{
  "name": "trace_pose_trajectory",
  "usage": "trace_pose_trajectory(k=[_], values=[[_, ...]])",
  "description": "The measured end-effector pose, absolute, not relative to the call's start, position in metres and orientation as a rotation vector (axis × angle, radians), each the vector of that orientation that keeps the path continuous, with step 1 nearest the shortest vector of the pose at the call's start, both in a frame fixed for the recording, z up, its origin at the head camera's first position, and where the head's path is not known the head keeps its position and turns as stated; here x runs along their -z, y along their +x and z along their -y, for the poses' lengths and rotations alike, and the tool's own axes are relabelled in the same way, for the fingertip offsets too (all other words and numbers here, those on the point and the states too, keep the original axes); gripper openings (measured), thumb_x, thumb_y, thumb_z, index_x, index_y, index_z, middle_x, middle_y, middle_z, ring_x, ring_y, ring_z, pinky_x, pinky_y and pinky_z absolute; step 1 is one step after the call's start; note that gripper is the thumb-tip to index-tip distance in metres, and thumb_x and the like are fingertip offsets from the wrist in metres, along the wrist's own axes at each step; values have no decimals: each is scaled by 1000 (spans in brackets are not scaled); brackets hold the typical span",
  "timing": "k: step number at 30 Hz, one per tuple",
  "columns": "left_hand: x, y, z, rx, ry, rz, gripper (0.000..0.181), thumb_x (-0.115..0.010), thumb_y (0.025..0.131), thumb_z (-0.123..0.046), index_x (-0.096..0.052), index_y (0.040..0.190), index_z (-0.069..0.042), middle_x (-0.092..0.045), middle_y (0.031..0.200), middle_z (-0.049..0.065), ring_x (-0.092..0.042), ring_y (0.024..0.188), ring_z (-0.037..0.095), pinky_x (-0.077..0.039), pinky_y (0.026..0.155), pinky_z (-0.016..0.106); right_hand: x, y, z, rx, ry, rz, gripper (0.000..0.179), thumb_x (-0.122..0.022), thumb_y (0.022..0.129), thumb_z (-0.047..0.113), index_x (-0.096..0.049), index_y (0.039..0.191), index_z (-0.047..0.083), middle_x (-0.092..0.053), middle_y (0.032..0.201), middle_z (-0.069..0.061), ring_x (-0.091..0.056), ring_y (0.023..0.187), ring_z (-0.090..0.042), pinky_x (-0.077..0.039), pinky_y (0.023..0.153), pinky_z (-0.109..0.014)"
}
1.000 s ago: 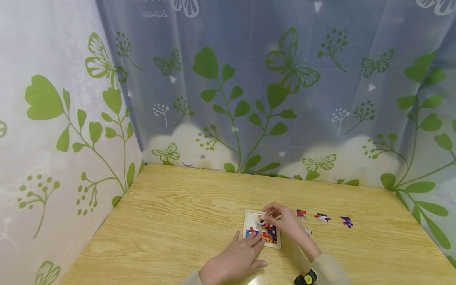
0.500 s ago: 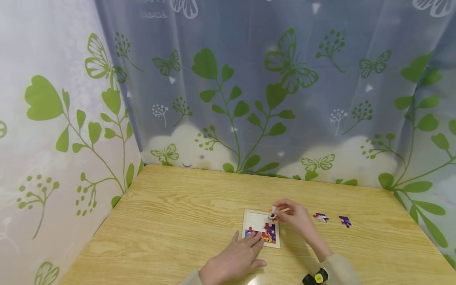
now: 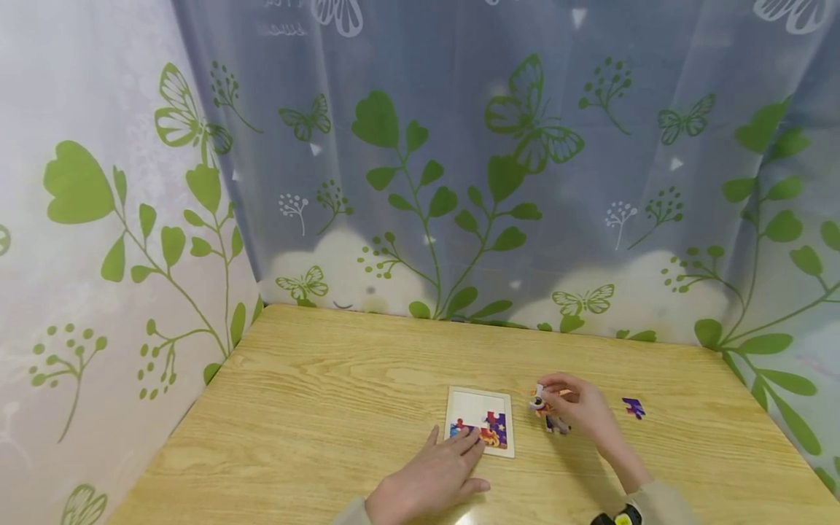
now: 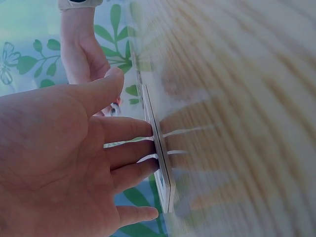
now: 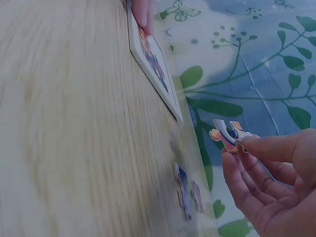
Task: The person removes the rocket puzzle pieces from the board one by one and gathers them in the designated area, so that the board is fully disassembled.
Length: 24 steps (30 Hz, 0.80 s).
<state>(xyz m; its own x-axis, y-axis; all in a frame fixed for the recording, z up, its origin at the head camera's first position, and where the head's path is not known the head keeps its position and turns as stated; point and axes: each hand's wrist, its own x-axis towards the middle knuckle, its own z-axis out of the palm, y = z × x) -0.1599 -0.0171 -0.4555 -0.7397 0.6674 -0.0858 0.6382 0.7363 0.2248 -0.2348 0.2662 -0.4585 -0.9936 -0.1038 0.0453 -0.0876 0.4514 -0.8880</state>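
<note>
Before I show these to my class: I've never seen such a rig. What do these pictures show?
There is no machine here, just a person's two bare hands. The wide picture comes from a camera worn on the head, looking forward and down; the other two come from one on each wrist.

On the wooden table lies a partly filled puzzle board, with the left hand touching its near part. The right hand pinches a puzzle piece, to the right of the board. Other loose pieces lie on that side too. Printed cloth hangs behind.
</note>
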Motion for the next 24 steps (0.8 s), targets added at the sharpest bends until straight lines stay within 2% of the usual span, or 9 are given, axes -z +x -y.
trace_pose_trajectory(k=[9,18,24], values=[[455,-159,18,-275,1056,-2778,65,-45,104,-53,-46,152,-10,-36,162,3,-34,149,18,-31,119,57,452,-224,-303,1655,-134,-2699,38,-68,98,12,-61,129,-9,-67,107,-18,-70,84,-8,-62,77,-33],[456,-159,18,-273,1059,-2779,64,-45,104,-53,-46,152,-10,-36,162,3,-34,149,19,-31,119,57,451,-219,-335,1535,-122,-2729,40,-67,99,12,-60,130,-11,-67,109,-19,-70,82,-10,-62,73,-33],[455,-159,18,-265,1059,-2786,65,-44,104,-53,-47,152,-10,-36,162,3,-34,149,18,-31,119,56,454,-216,-345,1393,-85,-2726,35,-67,98,8,-63,128,-10,-70,109,-19,-71,82,-17,-60,67,-31]])
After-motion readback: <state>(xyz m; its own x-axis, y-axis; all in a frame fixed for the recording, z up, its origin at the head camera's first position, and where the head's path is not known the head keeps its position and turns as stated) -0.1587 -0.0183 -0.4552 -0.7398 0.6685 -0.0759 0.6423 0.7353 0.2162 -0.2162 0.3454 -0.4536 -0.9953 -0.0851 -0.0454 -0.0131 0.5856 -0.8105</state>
